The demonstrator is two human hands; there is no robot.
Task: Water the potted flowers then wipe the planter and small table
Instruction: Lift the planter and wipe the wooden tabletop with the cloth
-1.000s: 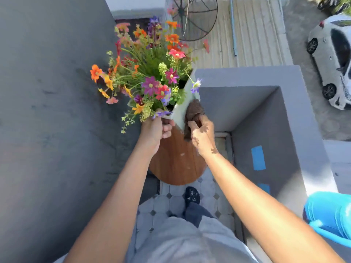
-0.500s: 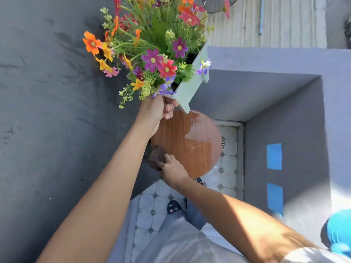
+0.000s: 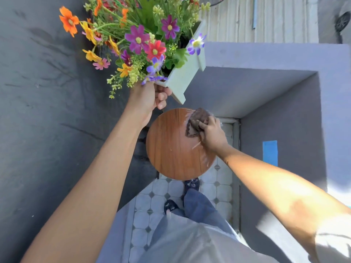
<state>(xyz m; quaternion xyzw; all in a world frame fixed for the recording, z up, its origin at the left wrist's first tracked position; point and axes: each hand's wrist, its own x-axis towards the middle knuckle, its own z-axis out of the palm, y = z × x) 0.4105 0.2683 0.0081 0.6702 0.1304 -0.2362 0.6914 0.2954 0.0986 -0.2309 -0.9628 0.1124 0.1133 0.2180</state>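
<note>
Wood-grain, round and glossy, the table [image 3: 171, 147] shows wet streaks at its far right edge, where the right grip [image 3: 210, 133] pinches a crumpled brown cloth [image 3: 195, 122]. The left grip [image 3: 150, 97] clasps the pale boxy planter [image 3: 182, 80] of flowers [image 3: 136, 38] above tiled floor [image 3: 161, 188].

No text, label, brand, number or sign can be read anywhere in the frame. The blue tape strip [image 3: 269, 153] on the grey wall at the right is plain, and the pale planter [image 3: 185, 80] at upper centre bears no marking.
</note>
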